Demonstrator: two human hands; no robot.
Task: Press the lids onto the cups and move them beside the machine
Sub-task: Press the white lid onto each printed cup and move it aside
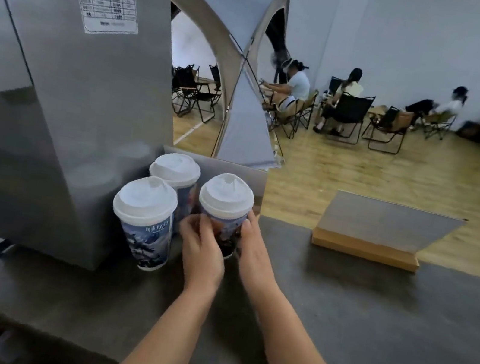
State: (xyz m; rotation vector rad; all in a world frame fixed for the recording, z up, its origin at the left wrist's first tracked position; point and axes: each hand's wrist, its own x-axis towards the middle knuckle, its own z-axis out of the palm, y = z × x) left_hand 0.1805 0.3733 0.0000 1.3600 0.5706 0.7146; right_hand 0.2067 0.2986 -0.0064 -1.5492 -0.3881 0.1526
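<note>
Dark grey counter (366,330), bare in the foreground; both hands meet at the right-hand lidded cup (225,211), left hand (202,248) and right hand (252,253) each in a closed grip on its sides; two more lidded cups (143,219) stand just beside the steel machine (52,118). Risk: crowding could topple a neighbour. Beyond, a card stand (376,233), tent, seated people.
</note>
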